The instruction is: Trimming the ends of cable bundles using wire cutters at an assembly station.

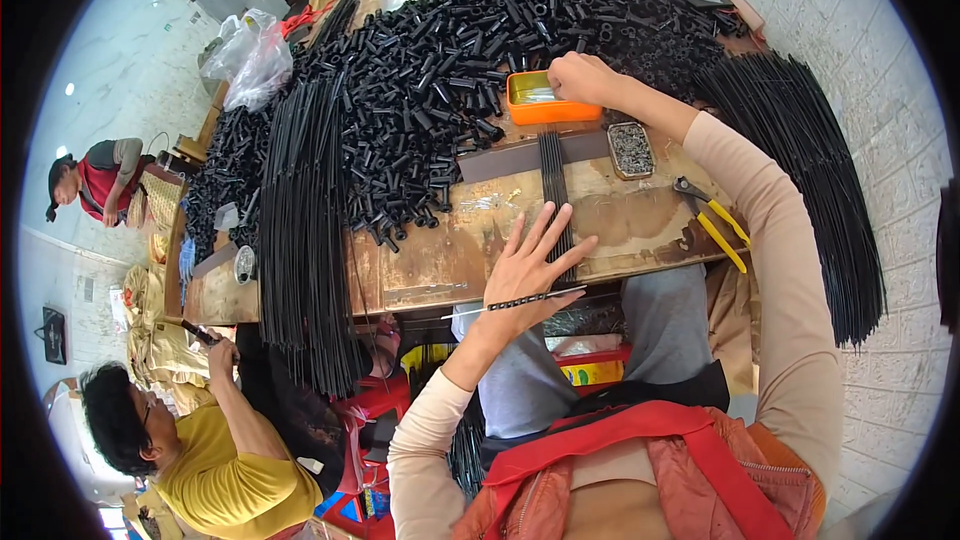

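Note:
My left hand [530,270] lies with fingers spread across a narrow row of thin black rods [551,165] at the table's front edge. A dark band crosses that wrist, and a thin pale rod [465,312] shows on both sides of it; how it is held I cannot tell. Farther off, my right hand [588,78] reaches into an orange box [556,113], fingertips pinched together at its right side. Thin silvery pieces [540,95] lie inside the box. What the right fingertips hold, if anything, is hidden.
Black tubular parts [430,90] are heaped behind. Long black rod bundles lie left [305,230] and right [800,180]. A tin of small parts [631,149] and yellow-handled pliers [715,225] lie near my right arm. One person [220,440] sits at left; another [110,180] is beyond.

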Demonstrator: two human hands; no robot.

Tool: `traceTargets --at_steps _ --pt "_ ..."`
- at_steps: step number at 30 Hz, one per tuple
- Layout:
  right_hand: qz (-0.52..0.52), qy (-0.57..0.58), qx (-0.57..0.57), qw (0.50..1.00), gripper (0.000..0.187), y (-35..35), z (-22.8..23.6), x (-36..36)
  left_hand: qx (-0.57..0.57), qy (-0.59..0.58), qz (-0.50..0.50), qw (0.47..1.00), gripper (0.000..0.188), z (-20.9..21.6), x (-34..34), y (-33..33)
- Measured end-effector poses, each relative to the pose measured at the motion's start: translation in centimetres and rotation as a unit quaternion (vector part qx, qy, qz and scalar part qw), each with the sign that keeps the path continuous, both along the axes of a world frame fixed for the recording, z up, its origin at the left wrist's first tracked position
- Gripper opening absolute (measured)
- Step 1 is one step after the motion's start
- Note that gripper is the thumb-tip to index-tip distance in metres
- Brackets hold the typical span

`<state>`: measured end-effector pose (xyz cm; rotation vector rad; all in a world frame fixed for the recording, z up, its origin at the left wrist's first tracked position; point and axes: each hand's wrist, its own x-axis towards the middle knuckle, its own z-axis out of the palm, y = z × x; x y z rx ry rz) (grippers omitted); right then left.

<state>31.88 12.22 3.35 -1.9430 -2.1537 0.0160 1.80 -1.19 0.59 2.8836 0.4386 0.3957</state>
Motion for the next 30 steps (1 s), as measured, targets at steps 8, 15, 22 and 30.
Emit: traceTargets --at_steps 8,15,22,30 --pt "0.040 -0.006 0.102 0.994 0.014 -1.1 1.1 -1.3 0.009 -0.022 -0.001 1.000 0.079 0.6 -0.3 -0.4" --pt "0.036 -0.024 -0.003 0.999 0.013 1.3 -0.4 1.5 0.006 -0.017 -0.003 1.000 0.083 0.2 0.0 -0.5" --pt "0.058 0.073 0.145 0.985 0.009 -2.2 2.8 -1.2 -0.008 -0.041 0.003 0.999 0.079 -0.1 -0.7 -0.7" --pt "0.126 -0.024 0.142 0.982 0.023 -9.1 -1.5 -2.8 -0.025 -0.058 0.008 0.998 0.079 -0.2 -0.3 -0.2"
